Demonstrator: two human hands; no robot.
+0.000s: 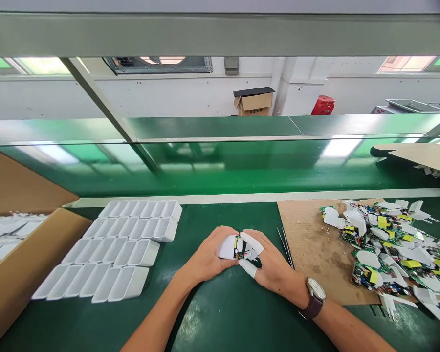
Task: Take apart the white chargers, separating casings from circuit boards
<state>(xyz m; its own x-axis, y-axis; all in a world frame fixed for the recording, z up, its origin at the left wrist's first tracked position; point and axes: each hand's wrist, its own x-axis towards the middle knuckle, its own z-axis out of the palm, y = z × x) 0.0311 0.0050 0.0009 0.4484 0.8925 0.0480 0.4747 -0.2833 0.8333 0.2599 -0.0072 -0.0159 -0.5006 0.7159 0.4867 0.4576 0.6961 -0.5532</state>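
The left hand [213,249] holds a white plastic case [226,248], low in the middle of the green table [220,318]. The right hand [273,261] is curled close and pinches a small circuit board [239,247] at the case's end. It wears white finger covers [252,241] and a watch [316,289] on its wrist. Just beside it lie thin tweezers [286,248]. A brown cardboard sheet [308,254] has a messy pile of circuit boards [383,244]. On the left, more white cases [110,252] sit in four rows near a cardboard box [40,264].

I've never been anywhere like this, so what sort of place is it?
Probably an electronics workshop: circuit boards are heaped on cardboard, and white cases lie in rows on a green bench.
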